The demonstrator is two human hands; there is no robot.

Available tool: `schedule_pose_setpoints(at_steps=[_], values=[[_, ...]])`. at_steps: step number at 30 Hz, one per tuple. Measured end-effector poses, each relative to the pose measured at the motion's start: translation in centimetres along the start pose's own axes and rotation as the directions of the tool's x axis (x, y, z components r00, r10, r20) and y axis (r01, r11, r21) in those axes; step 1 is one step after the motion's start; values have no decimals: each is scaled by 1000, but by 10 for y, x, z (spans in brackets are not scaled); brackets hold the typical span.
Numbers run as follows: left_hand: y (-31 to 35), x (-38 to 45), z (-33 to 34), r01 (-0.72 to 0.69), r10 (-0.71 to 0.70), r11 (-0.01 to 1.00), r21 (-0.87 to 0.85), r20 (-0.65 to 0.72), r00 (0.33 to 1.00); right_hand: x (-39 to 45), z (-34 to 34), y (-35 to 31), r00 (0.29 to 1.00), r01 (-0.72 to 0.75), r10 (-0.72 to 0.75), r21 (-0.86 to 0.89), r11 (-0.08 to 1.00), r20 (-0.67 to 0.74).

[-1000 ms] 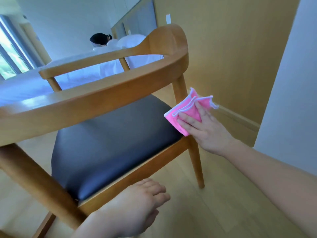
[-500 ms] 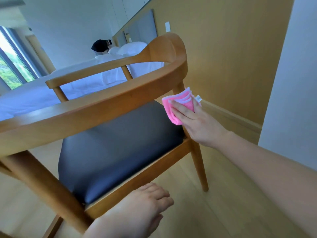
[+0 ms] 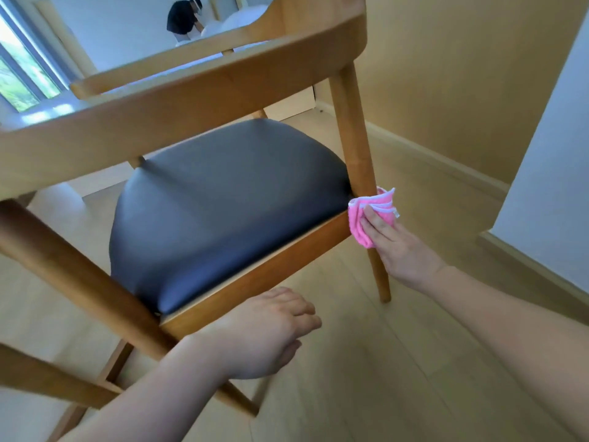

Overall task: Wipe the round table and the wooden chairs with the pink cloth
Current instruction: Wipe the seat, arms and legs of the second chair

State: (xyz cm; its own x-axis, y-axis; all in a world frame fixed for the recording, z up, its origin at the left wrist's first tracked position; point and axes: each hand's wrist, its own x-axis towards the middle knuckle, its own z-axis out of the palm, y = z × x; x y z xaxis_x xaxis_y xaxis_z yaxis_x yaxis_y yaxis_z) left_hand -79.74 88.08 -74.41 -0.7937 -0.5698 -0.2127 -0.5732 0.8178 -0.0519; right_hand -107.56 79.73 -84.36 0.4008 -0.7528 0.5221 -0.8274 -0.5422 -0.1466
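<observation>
Two hands busy: my right hand (image 3: 404, 250) fingers (image 3: 377, 223) press the soft, bunched pink cloth (image 3: 363, 224) against the chair leg (image 3: 353, 135); left hand (image 3: 258, 333) fingers curl loosely beneath the seat rail (image 3: 255, 282).

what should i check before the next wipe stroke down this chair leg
1. Pink cloth in the right hand: ok, fingers press it flat.
2. Cloth touching the wooden chair leg: ok, it sits at the joint with the seat rail.
3. Leg below the cloth free to wipe: ok, nothing beside it down to the floor.
4. Left hand steadying the chair: cannot tell, it is at the front seat rail but the grip is hidden.
5. Chair standing flat: cannot tell, not all the feet show.
6. Dark seat cushion kept out of the stroke: ok, cloth is off its edge.
</observation>
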Motion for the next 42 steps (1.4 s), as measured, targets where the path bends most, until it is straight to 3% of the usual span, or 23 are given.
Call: schedule_pose_setpoints(at_steps=[4,8,13,19,22,26,29,33,36,40,42], values=[[1,0,2,6,-6,1000,1,6,1000,-13,10,12,992,71,-66,-48,996,107],[2,0,3,-17,17,1000,2,-5,1000,-23,18,20,974,40,-31,-34,999,223],[-2,-1,5,-29,29,1000,7,-26,999,-28,17,19,896,49,18,-140,989,443],[4,6,-7,-1,5,1000,23,-162,987,-12,-21,-6,919,63,17,-188,980,393],[9,11,-14,67,-77,997,-46,-284,956,-7,-45,-23,952,199,-171,-91,976,253],[14,20,-21,94,-149,983,-156,-398,905,-2,-68,-48,932,292,-300,70,954,202],[16,29,-22,97,-172,976,-193,-422,890,5,-80,-60,922,327,-353,168,930,158],[11,29,-26,123,-269,942,-311,-488,830,18,-82,-64,932,319,-340,163,934,122],[6,25,-36,160,-343,904,-396,-449,825,30,-89,-70,944,290,-309,156,944,117],[18,26,-76,169,-388,835,-524,-341,856,43,-132,-76,935,108,-172,212,971,311],[32,28,-108,190,-418,769,-611,-255,872,48,-170,-79,943,80,-139,201,976,301]])
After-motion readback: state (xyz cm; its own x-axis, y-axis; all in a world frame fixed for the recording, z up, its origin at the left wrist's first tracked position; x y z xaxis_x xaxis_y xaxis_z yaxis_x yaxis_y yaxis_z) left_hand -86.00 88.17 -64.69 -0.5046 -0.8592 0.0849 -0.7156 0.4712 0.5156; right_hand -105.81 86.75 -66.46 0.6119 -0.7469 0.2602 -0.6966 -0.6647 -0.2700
